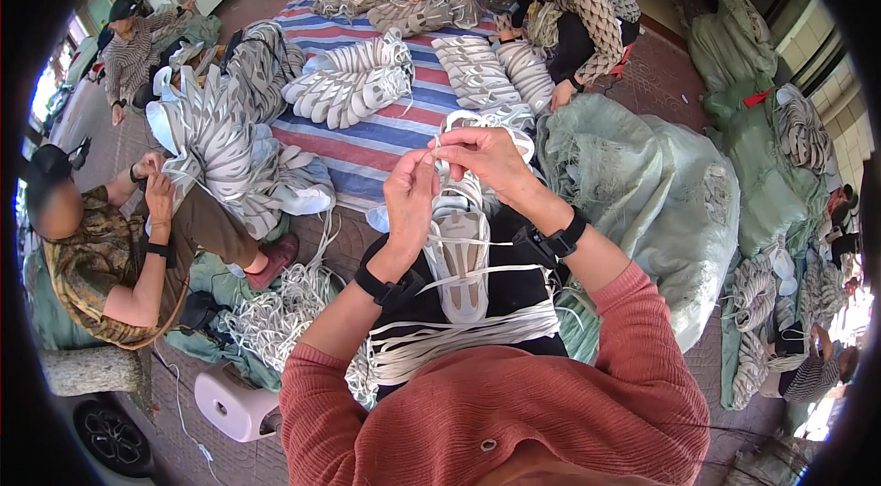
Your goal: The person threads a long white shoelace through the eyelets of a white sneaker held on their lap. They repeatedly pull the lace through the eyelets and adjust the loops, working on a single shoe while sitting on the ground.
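On the lap, toe toward the body, a white sneaker (459, 256) with a flat white lace (439, 156) pulled up from its eyelets. Left hand (410, 201) pinched shut on the lace, right hand (486, 160) pinched on it higher up. Probably light and limp (slippery through fingertips); best gripped near the tip. More loose laces (459, 335) draped across the knees.

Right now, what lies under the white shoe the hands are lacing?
The white shoe rests on a bundle of loose white laces draped over the person's dark lap. What lies beneath the laces is covered. Both hands pinch a lace above.
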Motion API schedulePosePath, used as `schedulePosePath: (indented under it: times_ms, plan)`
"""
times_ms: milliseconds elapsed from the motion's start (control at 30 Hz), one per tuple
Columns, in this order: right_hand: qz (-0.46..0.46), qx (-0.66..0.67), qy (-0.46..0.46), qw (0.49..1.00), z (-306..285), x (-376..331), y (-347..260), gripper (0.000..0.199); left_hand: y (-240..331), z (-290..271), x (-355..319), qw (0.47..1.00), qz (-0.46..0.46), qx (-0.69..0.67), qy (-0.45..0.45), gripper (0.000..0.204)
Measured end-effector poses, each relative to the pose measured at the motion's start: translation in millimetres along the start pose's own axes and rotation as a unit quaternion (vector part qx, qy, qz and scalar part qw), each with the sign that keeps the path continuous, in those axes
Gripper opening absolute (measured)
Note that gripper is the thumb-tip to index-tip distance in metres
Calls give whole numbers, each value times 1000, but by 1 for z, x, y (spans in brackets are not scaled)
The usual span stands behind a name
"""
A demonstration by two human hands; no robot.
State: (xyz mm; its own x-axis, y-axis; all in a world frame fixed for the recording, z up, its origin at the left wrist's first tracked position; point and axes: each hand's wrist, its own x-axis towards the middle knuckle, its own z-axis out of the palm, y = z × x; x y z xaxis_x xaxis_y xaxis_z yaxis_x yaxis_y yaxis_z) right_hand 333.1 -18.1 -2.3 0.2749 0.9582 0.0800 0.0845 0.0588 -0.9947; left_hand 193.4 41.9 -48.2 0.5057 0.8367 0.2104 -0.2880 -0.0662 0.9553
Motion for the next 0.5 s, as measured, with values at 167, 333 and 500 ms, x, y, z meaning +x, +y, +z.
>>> schedulePosePath:
  times_ms: [167,333,500]
  plan:
    - [-12,4,-3,1000,0,1,4,18,6,1,2,1000,5,-11,-10,17]
    - [-40,4,6,999,-2,-1,0,18,8,-5,3,999,14,44,-29,14]
    - [-104,-66,17,992,-4,0,-18,18,26,-2,9,986,-84,-116,-90,23]
